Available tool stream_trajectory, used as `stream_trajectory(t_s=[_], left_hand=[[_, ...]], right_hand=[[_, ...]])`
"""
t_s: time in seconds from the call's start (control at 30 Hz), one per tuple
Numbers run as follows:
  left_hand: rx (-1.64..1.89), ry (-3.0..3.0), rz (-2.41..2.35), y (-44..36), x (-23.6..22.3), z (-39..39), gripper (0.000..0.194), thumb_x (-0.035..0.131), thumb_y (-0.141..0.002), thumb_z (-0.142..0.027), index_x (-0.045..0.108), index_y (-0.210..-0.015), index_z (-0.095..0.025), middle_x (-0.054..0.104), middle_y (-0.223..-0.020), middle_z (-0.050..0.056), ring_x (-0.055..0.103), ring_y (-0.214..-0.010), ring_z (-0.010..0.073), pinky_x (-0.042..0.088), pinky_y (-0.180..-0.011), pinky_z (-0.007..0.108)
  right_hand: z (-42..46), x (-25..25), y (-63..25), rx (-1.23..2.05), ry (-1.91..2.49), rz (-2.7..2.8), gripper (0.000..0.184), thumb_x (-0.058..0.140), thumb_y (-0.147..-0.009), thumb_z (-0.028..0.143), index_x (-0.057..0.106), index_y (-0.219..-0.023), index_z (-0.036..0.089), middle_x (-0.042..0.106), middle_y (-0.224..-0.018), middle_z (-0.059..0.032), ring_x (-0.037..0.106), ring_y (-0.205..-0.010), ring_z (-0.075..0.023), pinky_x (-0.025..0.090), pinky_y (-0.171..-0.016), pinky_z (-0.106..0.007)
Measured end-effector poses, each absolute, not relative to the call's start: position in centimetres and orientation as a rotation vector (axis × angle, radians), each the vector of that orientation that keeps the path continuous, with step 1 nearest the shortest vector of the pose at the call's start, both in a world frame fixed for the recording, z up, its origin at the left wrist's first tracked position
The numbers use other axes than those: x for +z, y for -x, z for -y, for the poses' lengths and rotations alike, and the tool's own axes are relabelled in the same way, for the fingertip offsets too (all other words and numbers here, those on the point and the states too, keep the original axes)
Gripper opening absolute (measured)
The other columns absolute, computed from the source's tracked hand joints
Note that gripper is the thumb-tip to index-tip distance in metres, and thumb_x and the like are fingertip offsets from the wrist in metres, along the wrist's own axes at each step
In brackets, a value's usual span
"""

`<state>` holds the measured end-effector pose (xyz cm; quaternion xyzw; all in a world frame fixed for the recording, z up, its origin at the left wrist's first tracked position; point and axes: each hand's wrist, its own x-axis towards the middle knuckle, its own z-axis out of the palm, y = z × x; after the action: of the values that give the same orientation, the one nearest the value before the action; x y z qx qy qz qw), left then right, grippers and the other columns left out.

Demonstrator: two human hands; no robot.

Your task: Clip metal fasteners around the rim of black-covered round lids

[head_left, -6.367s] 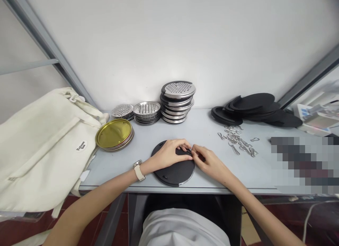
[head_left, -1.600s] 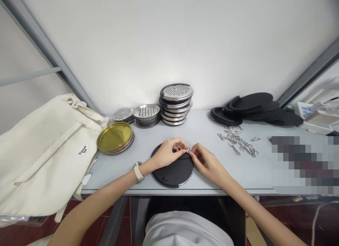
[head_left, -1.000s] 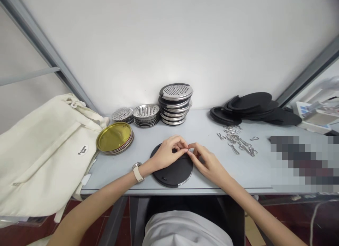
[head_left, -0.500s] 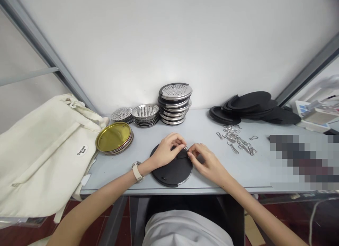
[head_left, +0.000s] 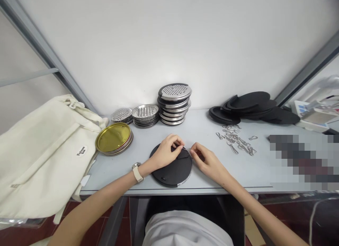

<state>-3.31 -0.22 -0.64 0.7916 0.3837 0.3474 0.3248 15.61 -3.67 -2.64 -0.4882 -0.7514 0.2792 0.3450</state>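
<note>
A round black disc [head_left: 173, 172] with a silvery edge lies near the front of the table. My left hand [head_left: 169, 150] rests over its upper part, thumb and forefinger pinching a small metal clip [head_left: 186, 148] at the disc's upper right edge. On the clip's other side, my right hand [head_left: 206, 159] has its thumb and forefinger closed at the clip's end; the fingertips partly hide it. More metal clips [head_left: 233, 136] lie loose in a pile to the right.
A tall stack of black-rimmed grater discs [head_left: 174, 92] stands at the back, beside perforated metal discs [head_left: 145, 112]. Gold-coloured lids [head_left: 113, 138] are stacked at left, next to a cream bag [head_left: 47, 143]. Black covers [head_left: 250, 101] are heaped at the back right.
My right hand's fingertips have shifted slightly right, and more of the clip shows between the hands. My left hand has barely moved.
</note>
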Motion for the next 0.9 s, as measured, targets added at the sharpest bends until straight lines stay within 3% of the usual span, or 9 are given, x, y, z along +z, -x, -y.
stream_trajectory(t_s=[0.17,0.43,0.9], left_hand=[[0.839,-2.186,-1.001,3.3,-0.2,0.8,0.019,0.062,-0.081,-0.024,0.056,-0.098,-0.020,0.055,-0.100,0.003,0.054,-0.098,0.0173,0.042,-0.091,0.032],[0.775,-2.255,-0.993,3.3,0.2,1.3,0.024,0.066,-0.078,-0.029,0.054,-0.097,-0.021,0.053,-0.102,0.003,0.051,-0.101,0.0194,0.040,-0.095,0.035],[0.804,-2.210,-0.936,3.2,-0.2,0.9,0.025,0.068,-0.078,-0.029,0.058,-0.099,-0.020,0.058,-0.098,0.002,0.058,-0.091,0.0156,0.046,-0.086,0.030]], right_hand=[[3.6,-2.6,-15.5,0.702,1.276,2.002,0.021,0.035,-0.096,0.030,0.044,-0.078,0.022,0.050,-0.068,0.0010,0.048,-0.064,-0.0157,0.039,-0.060,-0.027],[3.5,-2.9,-15.4,0.581,1.272,2.101,0.021,0.031,-0.097,0.024,0.042,-0.079,0.022,0.053,-0.078,-0.0022,0.050,-0.076,-0.0188,0.042,-0.071,-0.033],[3.6,-2.9,-15.4,0.480,1.263,2.158,0.022,0.034,-0.095,0.020,0.042,-0.075,0.022,0.054,-0.072,-0.0015,0.050,-0.072,-0.0190,0.039,-0.068,-0.032]])
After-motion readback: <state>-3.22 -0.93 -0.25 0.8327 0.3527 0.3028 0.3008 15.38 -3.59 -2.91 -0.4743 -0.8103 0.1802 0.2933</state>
